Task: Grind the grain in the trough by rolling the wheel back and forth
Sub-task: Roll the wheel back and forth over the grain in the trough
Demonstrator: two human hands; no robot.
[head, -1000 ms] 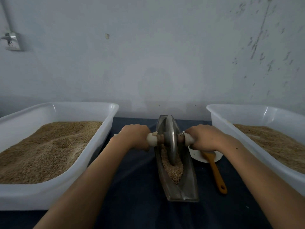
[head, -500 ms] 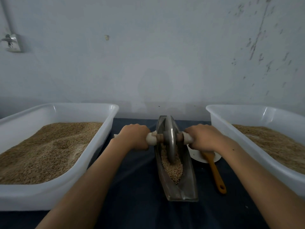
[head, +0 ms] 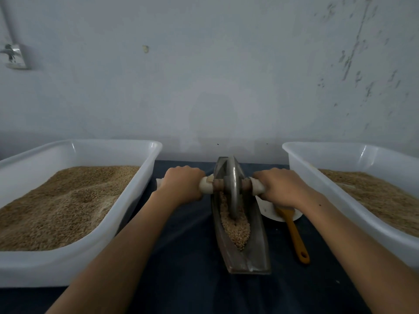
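Both hands hold the wheel's axle in a closed grip: the left hand (head: 182,185) curls round the pale left handle and the right hand (head: 280,188) round the right one. Between them the wheel (head: 233,189) stands upright on edge in the narrow metal trough (head: 246,257), biting into the grain (head: 235,230) toward its far end. On the dark bench (head: 188,257), a white tub (head: 74,264) of grain sits well left of the trough and a second tub (head: 301,168) close on the right. Just right of the trough a white dish (head: 268,210) lies partly under the right hand, with an orange spatula (head: 294,236) across its rim. Bare cloth lies nearer the trough's near end; the wall (head: 204,75) rises just beyond its far tip.
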